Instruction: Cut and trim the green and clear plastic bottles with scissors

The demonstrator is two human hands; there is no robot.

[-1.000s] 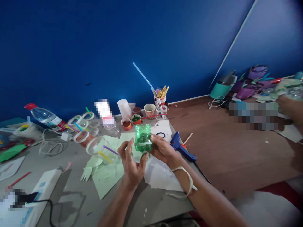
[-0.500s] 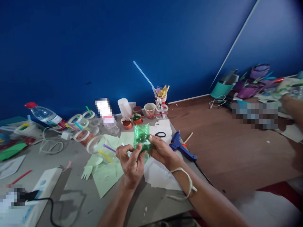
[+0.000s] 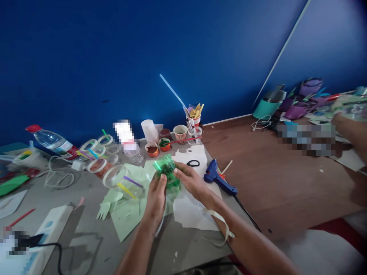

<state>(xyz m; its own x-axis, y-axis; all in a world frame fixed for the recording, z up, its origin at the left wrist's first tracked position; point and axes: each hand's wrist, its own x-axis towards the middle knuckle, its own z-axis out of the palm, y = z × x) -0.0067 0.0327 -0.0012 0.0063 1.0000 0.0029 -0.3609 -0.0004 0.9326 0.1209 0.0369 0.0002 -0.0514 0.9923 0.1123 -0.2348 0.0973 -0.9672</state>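
Note:
A cut-off green plastic bottle bottom (image 3: 164,168) is held between both my hands above the grey table (image 3: 86,214). It is tilted to the left, base up. My left hand (image 3: 156,198) grips it from below with the fingers closed on its near side. My right hand (image 3: 189,181) holds its right side with thumb and fingers. Pale green paper cut-outs (image 3: 126,214) and white paper sheets (image 3: 189,210) lie under my hands. A white band hangs round my right wrist.
A blue glue gun (image 3: 218,177) lies right of my hands, scissors (image 3: 193,163) behind them. Paint cups (image 3: 164,144), a cup of tools (image 3: 195,120), clear rings with straws (image 3: 114,175) and a water bottle (image 3: 51,140) crowd the back. Another person's hand (image 3: 348,128) works at far right.
The green bottle piece has come down and tipped leftward from upright. My left hand has shifted from cupping its bottom to gripping its near side.

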